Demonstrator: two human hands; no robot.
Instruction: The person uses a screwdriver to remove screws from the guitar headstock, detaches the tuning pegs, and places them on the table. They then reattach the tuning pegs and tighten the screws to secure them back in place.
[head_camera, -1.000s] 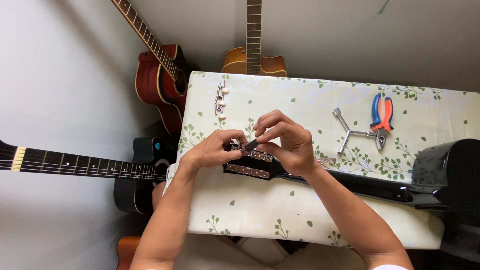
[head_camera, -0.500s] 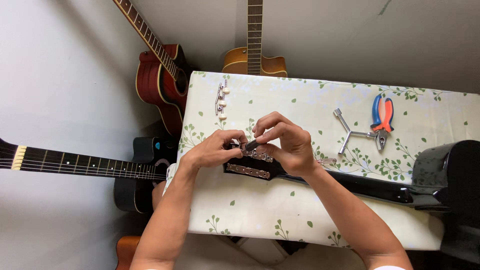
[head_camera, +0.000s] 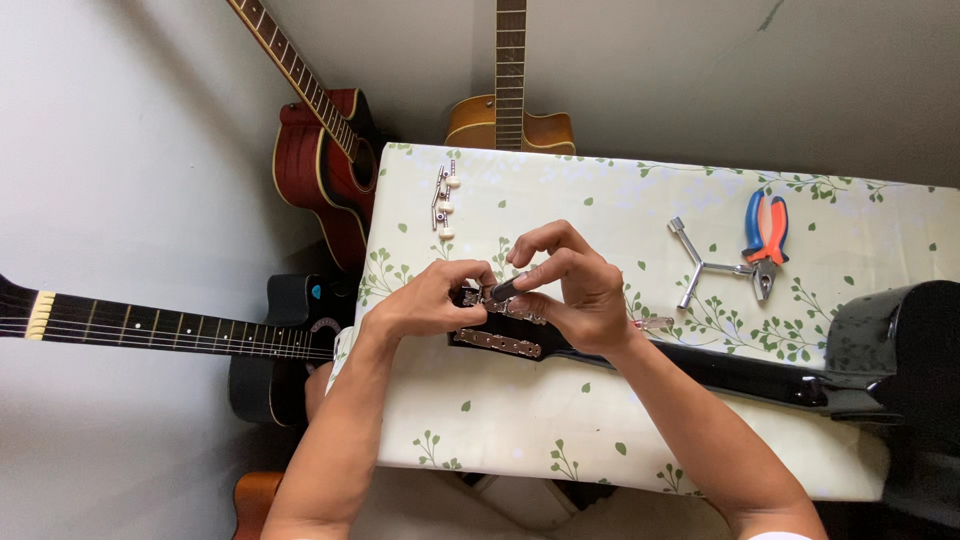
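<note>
Left hand (head_camera: 430, 300) grips guitar headstock (head_camera: 497, 340); right hand (head_camera: 570, 290) pinches small tool (head_camera: 503, 289) above it

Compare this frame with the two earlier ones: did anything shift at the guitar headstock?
Hardly anything. Both hands, left hand and right hand, stay pinched at the black headstock, with only slight finger adjustment. The loose tuner strip, pliers and three-way wrench lie where they were.
</note>
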